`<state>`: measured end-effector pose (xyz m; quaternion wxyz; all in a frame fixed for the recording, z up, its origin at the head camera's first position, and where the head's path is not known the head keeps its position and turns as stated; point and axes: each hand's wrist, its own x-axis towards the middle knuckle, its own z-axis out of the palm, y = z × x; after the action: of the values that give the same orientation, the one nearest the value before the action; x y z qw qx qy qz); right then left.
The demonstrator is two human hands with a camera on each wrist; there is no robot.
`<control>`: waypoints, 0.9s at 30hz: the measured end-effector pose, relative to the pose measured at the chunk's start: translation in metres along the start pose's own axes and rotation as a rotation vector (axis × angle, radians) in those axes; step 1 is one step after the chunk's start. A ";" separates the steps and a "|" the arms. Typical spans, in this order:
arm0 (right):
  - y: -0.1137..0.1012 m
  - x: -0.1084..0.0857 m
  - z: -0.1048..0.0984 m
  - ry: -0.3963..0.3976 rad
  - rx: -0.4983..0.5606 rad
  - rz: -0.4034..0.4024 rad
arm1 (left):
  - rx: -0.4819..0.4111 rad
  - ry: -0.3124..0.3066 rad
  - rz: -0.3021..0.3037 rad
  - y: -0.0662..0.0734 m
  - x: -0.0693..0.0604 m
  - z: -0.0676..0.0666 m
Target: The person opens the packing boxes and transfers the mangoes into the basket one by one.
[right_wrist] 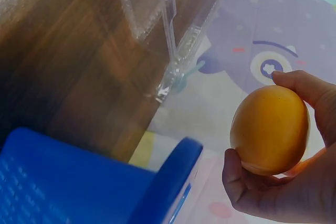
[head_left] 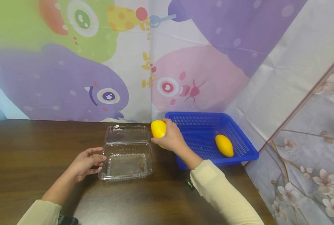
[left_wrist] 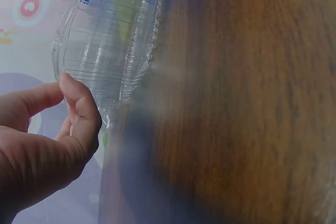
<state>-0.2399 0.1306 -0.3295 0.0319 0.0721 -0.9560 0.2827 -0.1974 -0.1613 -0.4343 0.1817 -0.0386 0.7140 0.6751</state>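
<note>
My right hand grips a yellow mango above the table, between the basket and a clear plastic clamshell container. In the right wrist view, thumb and fingers curl around the mango from the right side. The container lies with its lid laid back toward the wall, and no fruit is inside it. My left hand pinches the container's left rim with thumb and fingertips, and the left wrist view shows that pinch on the clear edge. A second mango lies in the blue basket.
The blue slotted basket stands at the right of the brown wooden table, its raised rim close to my right forearm. A cartoon-printed cloth hangs behind the table. At the right is a flower-patterned panel.
</note>
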 end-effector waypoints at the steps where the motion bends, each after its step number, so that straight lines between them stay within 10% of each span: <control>1: 0.001 0.000 -0.001 0.003 0.000 0.001 | -0.001 0.000 0.000 0.000 0.000 0.000; 27: 0.021 0.001 -0.013 0.037 -0.005 0.053 | -0.004 -0.007 0.005 0.000 0.000 -0.001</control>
<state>-0.2440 0.1551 -0.3302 0.0423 0.0413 -0.9576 0.2821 -0.1979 -0.1620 -0.4346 0.1826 -0.0348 0.7121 0.6770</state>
